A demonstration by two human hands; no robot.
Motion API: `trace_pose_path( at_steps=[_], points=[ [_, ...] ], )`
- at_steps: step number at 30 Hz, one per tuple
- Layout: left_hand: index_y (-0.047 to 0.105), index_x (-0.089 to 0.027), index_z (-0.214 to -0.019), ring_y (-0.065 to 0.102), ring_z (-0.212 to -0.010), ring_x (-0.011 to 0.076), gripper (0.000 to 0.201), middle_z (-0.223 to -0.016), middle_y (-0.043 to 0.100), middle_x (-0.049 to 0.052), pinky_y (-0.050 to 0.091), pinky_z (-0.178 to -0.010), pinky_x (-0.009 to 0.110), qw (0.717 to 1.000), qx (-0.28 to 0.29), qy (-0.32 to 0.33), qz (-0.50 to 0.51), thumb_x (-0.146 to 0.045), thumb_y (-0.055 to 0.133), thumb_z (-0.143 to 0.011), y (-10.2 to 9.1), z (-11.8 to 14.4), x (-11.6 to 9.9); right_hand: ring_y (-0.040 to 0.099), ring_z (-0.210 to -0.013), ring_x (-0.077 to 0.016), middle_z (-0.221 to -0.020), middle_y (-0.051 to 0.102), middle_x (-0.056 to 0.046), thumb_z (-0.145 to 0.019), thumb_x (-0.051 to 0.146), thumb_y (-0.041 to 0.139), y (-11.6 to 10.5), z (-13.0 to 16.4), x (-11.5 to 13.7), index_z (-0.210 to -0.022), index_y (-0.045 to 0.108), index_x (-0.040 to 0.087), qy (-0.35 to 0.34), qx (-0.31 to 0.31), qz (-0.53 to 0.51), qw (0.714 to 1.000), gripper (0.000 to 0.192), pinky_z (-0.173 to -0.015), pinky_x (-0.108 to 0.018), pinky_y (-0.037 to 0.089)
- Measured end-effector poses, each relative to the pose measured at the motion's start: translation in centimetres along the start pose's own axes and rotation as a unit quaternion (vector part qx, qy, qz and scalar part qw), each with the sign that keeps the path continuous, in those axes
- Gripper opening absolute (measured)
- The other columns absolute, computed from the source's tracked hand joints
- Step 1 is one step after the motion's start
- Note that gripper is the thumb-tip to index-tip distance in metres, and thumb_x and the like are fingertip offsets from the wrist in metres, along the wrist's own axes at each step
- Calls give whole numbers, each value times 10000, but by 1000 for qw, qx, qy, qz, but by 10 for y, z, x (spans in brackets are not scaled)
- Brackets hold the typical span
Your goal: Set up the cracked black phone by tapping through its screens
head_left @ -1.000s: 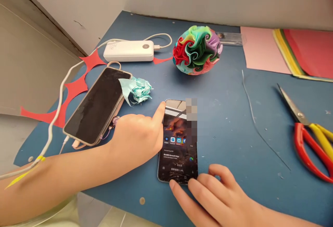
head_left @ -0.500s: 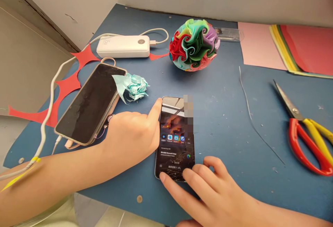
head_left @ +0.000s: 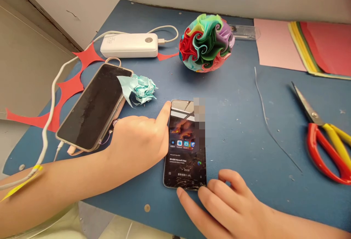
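At the near edge of the blue table (head_left: 236,122), a lit phone (head_left: 185,147) lies flat, screen up. The left hand (head_left: 138,142) rests along its left side, loosely curled, with the index finger extended to the top-left corner. The right hand (head_left: 230,208), at 5 o'clock from the phone, is spread with its fingertips at the phone's bottom edge; neither hand grips it. A dark phone (head_left: 93,107) lies at 10 o'clock, a paper ball (head_left: 205,43) at 12 o'clock, scissors (head_left: 323,136) at 3 o'clock.

left hand (head_left: 137,142) steadies lit phone (head_left: 185,147) | right hand (head_left: 227,206) at its bottom edge
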State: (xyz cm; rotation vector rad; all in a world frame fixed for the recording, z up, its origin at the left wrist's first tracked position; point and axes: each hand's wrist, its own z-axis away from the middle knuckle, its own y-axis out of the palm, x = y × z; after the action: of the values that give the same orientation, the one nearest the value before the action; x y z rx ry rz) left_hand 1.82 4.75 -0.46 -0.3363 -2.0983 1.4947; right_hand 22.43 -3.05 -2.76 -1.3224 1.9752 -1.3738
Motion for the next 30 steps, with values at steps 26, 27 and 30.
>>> trace_pose_path(
  at_steps=[26, 27, 30],
  points=[
    [585, -75, -1175, 315, -336, 153, 518, -400, 313, -38, 129, -413, 263, 1000, -29, 1, -2, -89, 439, -679, 3, 1, 2, 435, -616, -153, -628, 517, -38, -764, 14, 411, -2, 6, 25, -1022, 633, 32, 223, -81, -51, 970, 340, -603, -364, 368],
    [588, -75, -1171, 315, -336, 153, 515, -399, 311, -39, 132, -411, 263, 1000, -30, 1, -1, -87, 437, -679, 3, 1, 2, 434, -614, -154, -631, 522, -41, -754, 13, 422, -2, 6, 24, -1031, 628, 29, 220, -80, -56, 971, 347, -595, -363, 367],
    [596, -71, -1160, 313, -333, 153, 512, -396, 312, -38, 139, -406, 264, 999, -35, 3, -1, -86, 432, -675, 4, 2, 1, 432, -618, -155, -637, 530, -44, -743, 14, 438, -4, 6, 22, -1034, 625, 29, 224, -84, -58, 969, 347, -593, -363, 366]
  ],
)
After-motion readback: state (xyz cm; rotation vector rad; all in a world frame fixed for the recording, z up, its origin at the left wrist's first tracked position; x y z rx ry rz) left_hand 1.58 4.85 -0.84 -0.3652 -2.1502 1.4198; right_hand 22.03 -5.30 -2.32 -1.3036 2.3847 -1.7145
